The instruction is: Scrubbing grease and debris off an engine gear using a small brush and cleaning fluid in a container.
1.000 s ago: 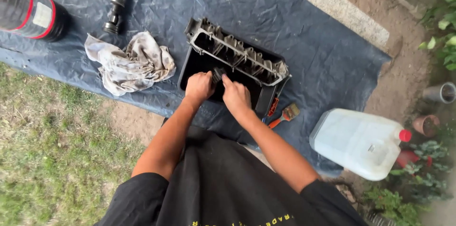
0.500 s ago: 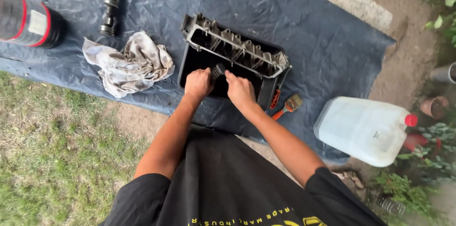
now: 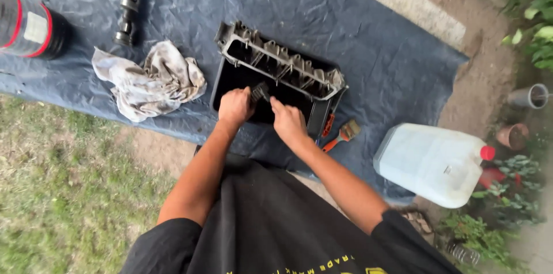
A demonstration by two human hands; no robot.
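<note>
Right now both hands work at the near edge of a grey metal engine part (image 3: pixel 282 63) propped in a black tray (image 3: pixel 230 81) on a blue tarp (image 3: pixel 374 38). The left hand (image 3: pixel 235 107) is closed around a small dark brush (image 3: pixel 260 91), bristles at the casting; the right hand (image 3: pixel 289 123) curls beside it, though whether it grips anything cannot be told. Good scrubbing probably needs short strokes over the tray, with the other hand steadying the casting. To the right lies a white plastic jug (image 3: pixel 432 161) with a red cap; at far left, a black canister (image 3: pixel 29 29) with red bands and a pale label. A dirty rag (image 3: pixel 150 78) and a camshaft (image 3: pixel 129 0) lie to the left, an orange-handled brush (image 3: pixel 341 135) to the right.
</note>
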